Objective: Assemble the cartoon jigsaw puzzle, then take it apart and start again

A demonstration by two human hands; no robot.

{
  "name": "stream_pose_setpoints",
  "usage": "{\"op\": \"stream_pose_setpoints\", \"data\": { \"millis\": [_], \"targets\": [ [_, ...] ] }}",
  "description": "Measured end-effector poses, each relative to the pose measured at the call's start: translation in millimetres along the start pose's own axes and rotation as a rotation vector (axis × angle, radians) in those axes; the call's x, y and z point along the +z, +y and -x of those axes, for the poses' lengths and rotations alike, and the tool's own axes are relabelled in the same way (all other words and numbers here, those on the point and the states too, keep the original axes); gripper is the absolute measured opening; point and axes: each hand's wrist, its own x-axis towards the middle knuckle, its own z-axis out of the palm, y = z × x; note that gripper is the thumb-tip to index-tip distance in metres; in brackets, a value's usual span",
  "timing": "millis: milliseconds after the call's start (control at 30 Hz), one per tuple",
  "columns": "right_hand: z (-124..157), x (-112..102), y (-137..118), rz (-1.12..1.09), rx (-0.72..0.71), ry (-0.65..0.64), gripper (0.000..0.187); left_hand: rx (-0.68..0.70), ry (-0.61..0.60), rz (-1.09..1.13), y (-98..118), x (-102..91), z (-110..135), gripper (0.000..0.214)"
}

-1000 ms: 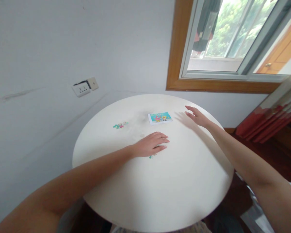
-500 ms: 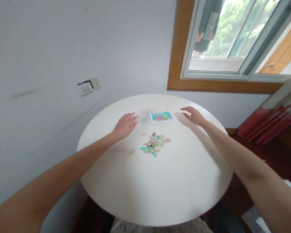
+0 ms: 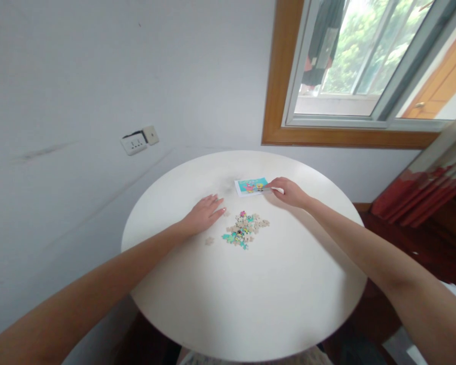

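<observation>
On the table lies a small picture card (image 3: 247, 188) with two cartoon figures, one pink and one yellow, on turquoise. My right hand (image 3: 291, 192) is at the card's right edge, its extended fingertips over or against that edge and a gap showing beside the thumb. Below the card is a loose heap of jigsaw puzzle pieces (image 3: 245, 230), some plain beige, others turquoise, yellow or pink. Left of the heap, my left hand (image 3: 204, 215) rests palm down with its fingers spread, holding nothing visible. A single beige piece (image 3: 210, 241) lies apart, below that hand.
The round white table (image 3: 247, 299) stands close to a white wall with a socket (image 3: 134, 143). At the right are a wood-framed window (image 3: 345, 136) and a red and beige curtain (image 3: 414, 177).
My left hand has come down toward me onto the table beside the heap. My right hand has moved left and down to the card's right edge. The pieces look the same.
</observation>
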Motion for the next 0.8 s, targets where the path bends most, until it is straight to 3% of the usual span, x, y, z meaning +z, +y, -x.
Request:
{"op": "stream_pose_setpoints", "data": {
  "millis": [200,367,567,800],
  "targets": [
    [2.9,6.6,-46.6,-0.084,-0.277,-0.192,0.037,0.203,-0.037,0.08,48.4,-0.8,15.0,0.069],
    [5.2,1.1,-75.1,-0.125,-0.335,-0.301,0.041,0.3,-0.016,0.134,71.8,-4.5,23.4,0.073],
    [1.4,-3.1,-78.7,-0.065,-0.327,-0.354,0.035,0.275,0.012,0.125,85.0,2.4,14.7,0.078],
    [-4.5,3.2,-77.6,0.032,-0.386,-0.36,0.026,0.288,-0.024,0.113,86.1,5.0,6.7,0.082]
  ]
}}
